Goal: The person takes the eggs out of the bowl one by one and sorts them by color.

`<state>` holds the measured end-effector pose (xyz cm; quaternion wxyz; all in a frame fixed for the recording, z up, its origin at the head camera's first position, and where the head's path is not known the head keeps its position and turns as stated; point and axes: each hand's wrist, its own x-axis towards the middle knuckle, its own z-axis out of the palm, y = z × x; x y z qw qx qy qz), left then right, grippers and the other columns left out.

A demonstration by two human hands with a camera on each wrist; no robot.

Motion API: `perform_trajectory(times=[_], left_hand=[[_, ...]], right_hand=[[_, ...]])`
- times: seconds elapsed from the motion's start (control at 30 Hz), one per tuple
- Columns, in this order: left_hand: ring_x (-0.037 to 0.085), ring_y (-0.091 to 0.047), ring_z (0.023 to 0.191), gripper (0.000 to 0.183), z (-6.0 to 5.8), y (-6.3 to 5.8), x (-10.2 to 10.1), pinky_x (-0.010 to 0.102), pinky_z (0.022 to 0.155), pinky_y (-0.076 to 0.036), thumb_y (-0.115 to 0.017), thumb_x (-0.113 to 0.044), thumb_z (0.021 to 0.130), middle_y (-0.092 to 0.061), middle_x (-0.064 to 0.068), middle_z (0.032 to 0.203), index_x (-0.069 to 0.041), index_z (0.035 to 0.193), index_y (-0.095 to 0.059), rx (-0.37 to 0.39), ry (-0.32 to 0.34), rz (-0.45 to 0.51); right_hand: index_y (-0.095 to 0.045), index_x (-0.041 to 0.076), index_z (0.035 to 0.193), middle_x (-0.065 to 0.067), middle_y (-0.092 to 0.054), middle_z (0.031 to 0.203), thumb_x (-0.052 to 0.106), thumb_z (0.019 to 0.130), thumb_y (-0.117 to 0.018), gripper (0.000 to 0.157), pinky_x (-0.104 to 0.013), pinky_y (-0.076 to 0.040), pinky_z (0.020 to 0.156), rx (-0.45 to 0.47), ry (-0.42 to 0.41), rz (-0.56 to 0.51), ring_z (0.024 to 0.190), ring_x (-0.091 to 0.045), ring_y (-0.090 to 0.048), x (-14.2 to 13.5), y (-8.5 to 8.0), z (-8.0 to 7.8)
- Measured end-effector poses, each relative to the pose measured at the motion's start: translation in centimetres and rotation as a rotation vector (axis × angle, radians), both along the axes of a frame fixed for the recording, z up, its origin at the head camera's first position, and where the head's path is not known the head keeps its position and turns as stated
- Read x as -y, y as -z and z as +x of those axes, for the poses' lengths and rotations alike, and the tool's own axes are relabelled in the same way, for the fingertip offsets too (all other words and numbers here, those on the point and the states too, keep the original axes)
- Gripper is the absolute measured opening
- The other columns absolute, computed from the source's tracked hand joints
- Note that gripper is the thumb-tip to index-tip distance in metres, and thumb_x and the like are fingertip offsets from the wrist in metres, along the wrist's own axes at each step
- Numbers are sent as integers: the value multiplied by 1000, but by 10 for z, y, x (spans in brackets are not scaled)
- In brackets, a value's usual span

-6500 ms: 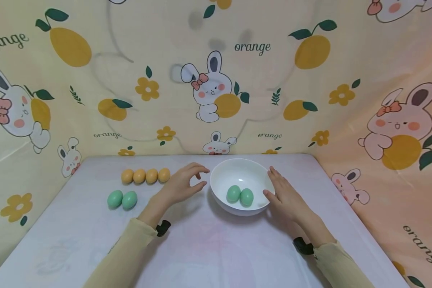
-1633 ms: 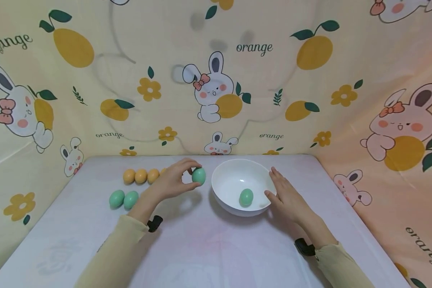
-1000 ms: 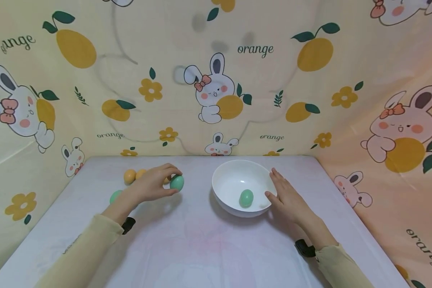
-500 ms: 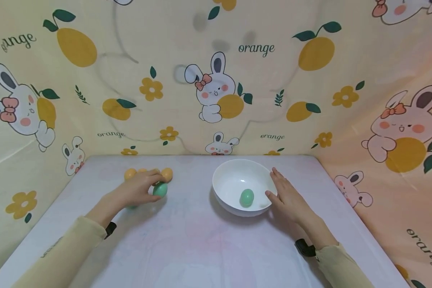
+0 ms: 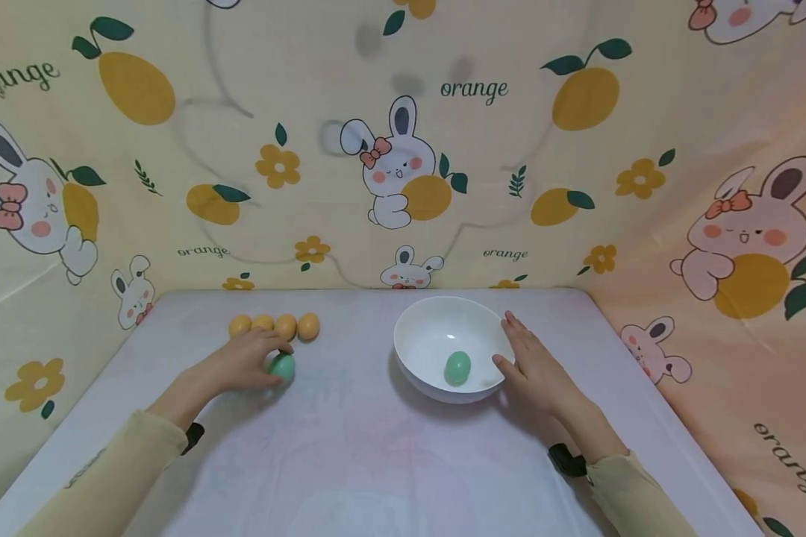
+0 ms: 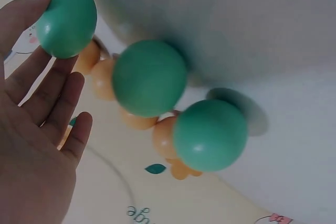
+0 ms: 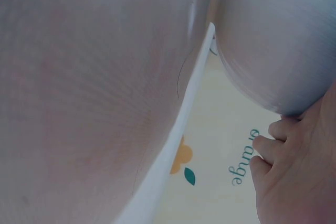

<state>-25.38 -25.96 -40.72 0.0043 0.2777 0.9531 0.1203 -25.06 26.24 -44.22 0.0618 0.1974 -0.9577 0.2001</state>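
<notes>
My left hand (image 5: 236, 362) pinches a green egg (image 5: 283, 368) between thumb and fingertips, low over the left part of the table. In the left wrist view two more green eggs, a nearer one (image 6: 149, 78) and another (image 6: 210, 136), lie side by side beyond the held egg (image 6: 67, 20); the hand hides them in the head view. My right hand (image 5: 540, 373) rests with extended fingers against the right side of a white bowl (image 5: 443, 393). Inside that bowl lies a single green egg (image 5: 457, 368). The right wrist view shows the fingers (image 7: 273, 150) at the bowl's outer wall (image 7: 278, 40).
Just behind my left hand, several orange eggs (image 5: 308, 327) stand in a row. The white-covered table (image 5: 389, 470) ends at a backdrop (image 5: 309, 149) printed with rabbits and oranges. Patterned cloth also hangs along both sides.
One of the two green eggs in the bowl has been lifted out by my left hand. That hand has carried it left and lowered it in front of the orange row. My right hand stays put.
</notes>
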Motion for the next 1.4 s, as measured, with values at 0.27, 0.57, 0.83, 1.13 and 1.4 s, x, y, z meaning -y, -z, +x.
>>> perform_trajectory(times=[0.27,0.57,0.83,1.13,1.4], left_hand=[[39,-60,117,43,2,5,9,62,100,-46,-90,-25,80,-72,8,117,-7,116,-74,6,-20,17],[50,-55,124,43,3,7,17,68,97,-45,-88,-27,82,-72,10,119,-8,118,-74,25,-61,13],[49,-53,125,41,4,6,20,70,98,-43,-83,-26,85,-71,12,124,-8,121,-74,63,-88,-5],[48,-52,127,41,3,9,22,70,100,-42,-81,-26,87,-70,12,126,-7,123,-73,98,-122,-2],[47,-53,125,40,4,8,22,68,99,-43,-81,-24,87,-71,12,123,-6,122,-73,93,-119,4]], right_hand=[[-19,-5,162,-18,-10,173,45,109,-45,78,-61,-18,125,-2,-5,-2,158,-41,-14,1,-1,0],[-20,-4,163,-17,-11,173,46,109,-46,78,-61,-19,124,0,0,-4,158,-41,-15,0,0,0],[-21,-4,163,-17,-11,173,45,109,-47,78,-62,-20,124,-5,3,-6,158,-41,-15,1,0,0],[-21,-5,162,-17,-11,173,45,109,-47,78,-61,-19,124,-3,5,-2,158,-41,-15,0,1,-1],[-21,-5,162,-18,-11,173,44,109,-47,78,-61,-19,124,-12,-2,-6,158,-41,-15,0,1,-1]])
